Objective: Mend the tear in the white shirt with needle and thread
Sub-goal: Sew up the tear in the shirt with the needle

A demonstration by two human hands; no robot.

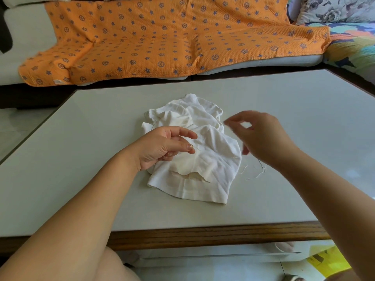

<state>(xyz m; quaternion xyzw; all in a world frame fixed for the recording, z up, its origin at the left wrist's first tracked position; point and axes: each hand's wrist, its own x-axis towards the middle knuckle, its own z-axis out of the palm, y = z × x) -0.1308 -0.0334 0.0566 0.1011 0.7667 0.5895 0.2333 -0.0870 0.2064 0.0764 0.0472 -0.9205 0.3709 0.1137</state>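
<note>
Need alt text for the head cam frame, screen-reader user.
A person's left hand pinches a white thread above a crumpled white shirt with a tear near its hem, on a pale table. The blurred right hand is raised beside the shirt; a needle shows near its wrist.

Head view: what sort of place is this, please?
Most likely a living room in a home: a sofa draped with an orange patterned blanket, a floral cushion beside it, and a table with a wooden edge where the white shirt lies.
</note>
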